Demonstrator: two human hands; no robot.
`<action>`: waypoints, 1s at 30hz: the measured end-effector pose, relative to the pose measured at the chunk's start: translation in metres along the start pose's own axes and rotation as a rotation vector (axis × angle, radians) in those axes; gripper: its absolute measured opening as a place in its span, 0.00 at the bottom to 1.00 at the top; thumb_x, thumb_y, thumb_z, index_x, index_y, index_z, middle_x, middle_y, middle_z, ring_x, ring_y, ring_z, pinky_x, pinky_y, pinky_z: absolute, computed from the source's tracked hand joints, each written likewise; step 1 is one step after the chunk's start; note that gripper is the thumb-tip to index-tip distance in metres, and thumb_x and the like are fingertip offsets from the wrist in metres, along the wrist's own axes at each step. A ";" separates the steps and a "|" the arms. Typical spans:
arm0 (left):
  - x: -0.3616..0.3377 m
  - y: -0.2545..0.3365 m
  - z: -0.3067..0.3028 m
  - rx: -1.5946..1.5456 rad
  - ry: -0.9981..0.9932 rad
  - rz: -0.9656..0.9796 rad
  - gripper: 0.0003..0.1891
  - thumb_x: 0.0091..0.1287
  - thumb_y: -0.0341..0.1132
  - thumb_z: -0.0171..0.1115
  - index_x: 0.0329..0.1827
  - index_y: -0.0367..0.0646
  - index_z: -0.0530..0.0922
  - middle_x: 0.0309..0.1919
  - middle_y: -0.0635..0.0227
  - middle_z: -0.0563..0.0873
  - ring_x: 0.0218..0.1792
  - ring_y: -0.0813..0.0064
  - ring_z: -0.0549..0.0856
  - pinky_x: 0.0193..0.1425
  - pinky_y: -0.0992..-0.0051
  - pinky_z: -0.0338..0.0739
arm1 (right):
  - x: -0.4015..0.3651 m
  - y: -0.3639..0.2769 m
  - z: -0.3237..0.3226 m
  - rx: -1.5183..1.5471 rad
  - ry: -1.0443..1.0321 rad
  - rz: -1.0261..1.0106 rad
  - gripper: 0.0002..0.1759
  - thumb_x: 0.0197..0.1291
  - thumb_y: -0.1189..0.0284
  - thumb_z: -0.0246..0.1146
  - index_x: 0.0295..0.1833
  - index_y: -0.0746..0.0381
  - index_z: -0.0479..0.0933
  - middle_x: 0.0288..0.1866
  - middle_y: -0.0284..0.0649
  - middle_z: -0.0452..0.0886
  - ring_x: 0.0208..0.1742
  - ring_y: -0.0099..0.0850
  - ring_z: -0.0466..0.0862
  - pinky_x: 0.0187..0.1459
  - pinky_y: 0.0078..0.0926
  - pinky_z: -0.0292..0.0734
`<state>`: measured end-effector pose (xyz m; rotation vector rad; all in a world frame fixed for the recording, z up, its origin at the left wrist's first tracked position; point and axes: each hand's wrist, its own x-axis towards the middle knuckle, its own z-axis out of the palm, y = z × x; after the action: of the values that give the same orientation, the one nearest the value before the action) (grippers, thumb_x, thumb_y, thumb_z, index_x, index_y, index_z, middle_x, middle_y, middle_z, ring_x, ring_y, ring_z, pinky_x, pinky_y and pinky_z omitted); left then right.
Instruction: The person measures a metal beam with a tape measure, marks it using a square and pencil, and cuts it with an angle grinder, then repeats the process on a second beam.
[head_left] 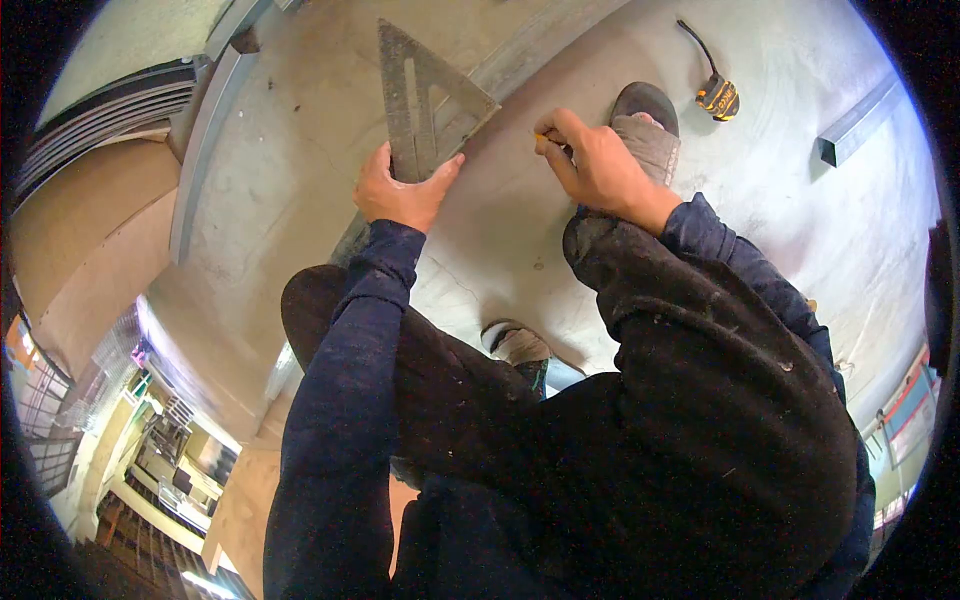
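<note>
My left hand (403,195) grips the lower end of a grey metal triangle square (405,95), its thumb and fingers on either side. The square lies over a long metal bar (530,45) that runs from the top down to the lower left, partly under my left arm. To the right, my right hand (605,170) is closed above my knee, pinching a small yellow item (542,137) between thumb and finger; most of that item is hidden.
A black and yellow tape measure (718,98) lies on the floor at the upper right, near a square metal tube (858,120). My shoes (648,105) rest on the floor. Stacked boards and curved metal profiles (205,150) stand at the left.
</note>
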<state>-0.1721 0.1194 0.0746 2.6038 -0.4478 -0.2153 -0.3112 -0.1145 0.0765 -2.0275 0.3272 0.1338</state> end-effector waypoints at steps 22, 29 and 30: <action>-0.001 0.010 -0.005 0.080 -0.006 -0.036 0.34 0.38 0.59 0.84 0.41 0.41 0.84 0.37 0.56 0.87 0.40 0.52 0.85 0.49 0.55 0.76 | 0.078 -0.022 -0.005 -0.303 0.145 -0.395 0.07 0.62 0.73 0.65 0.44 0.64 0.79 0.38 0.49 0.80 0.42 0.52 0.81 0.43 0.46 0.78; 0.001 0.016 -0.013 -0.009 -0.089 -0.106 0.33 0.38 0.58 0.84 0.40 0.42 0.83 0.36 0.57 0.86 0.39 0.52 0.85 0.48 0.53 0.76 | 0.074 -0.027 -0.008 -0.284 0.116 -0.355 0.07 0.64 0.73 0.63 0.44 0.65 0.78 0.39 0.49 0.80 0.43 0.53 0.81 0.44 0.47 0.78; 0.001 0.013 -0.009 -0.019 -0.057 -0.074 0.34 0.38 0.58 0.84 0.40 0.42 0.83 0.35 0.58 0.86 0.39 0.53 0.85 0.48 0.53 0.77 | 0.069 -0.027 -0.008 -0.250 0.099 -0.307 0.07 0.64 0.72 0.63 0.44 0.65 0.78 0.40 0.49 0.80 0.43 0.53 0.81 0.43 0.47 0.78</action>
<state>-0.1730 0.1126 0.0889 2.6037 -0.3673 -0.3183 -0.2379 -0.1218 0.0867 -2.3107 0.0588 -0.1226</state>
